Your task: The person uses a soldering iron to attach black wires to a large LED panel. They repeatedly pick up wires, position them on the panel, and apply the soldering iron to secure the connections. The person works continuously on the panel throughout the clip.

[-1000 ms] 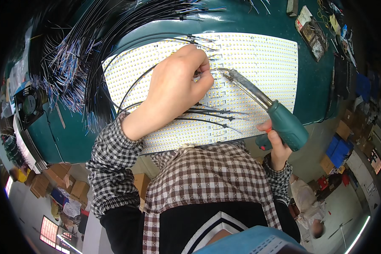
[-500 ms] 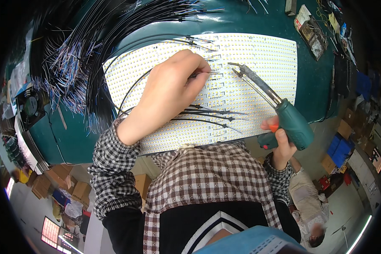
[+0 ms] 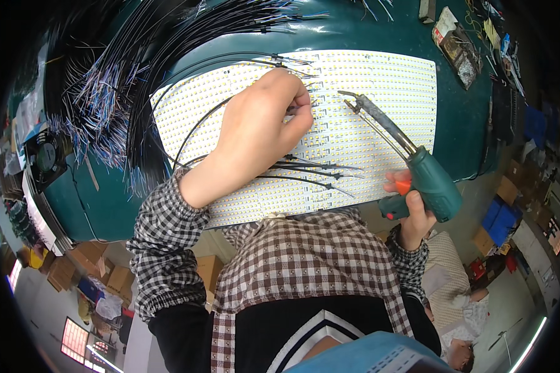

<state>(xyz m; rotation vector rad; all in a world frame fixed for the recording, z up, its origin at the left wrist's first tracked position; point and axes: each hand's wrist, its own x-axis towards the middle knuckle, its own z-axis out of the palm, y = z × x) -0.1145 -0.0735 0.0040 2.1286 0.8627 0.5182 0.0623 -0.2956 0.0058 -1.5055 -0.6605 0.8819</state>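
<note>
Green tabletop (image 3: 460, 112), near edge: left hand (image 3: 258, 121) pinched thin black cable (image 3: 200, 120) above white, yellow-dotted board (image 3: 395, 105); right hand (image 3: 417, 214) gripped green soldering gun (image 3: 437, 186) beside it.

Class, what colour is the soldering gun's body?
The soldering gun's body is dark green, clearest in head view.

We log: panel (image 3: 392, 124) on the surface (image 3: 459, 133), cables (image 3: 298, 179) across its left half; wire bundle (image 3: 99, 118) left of it; fan (image 3: 46, 153) farther left. Soldering gun (image 3: 422, 165) over its right side. Small box (image 3: 459, 53) far right, beyond the panel.
</note>
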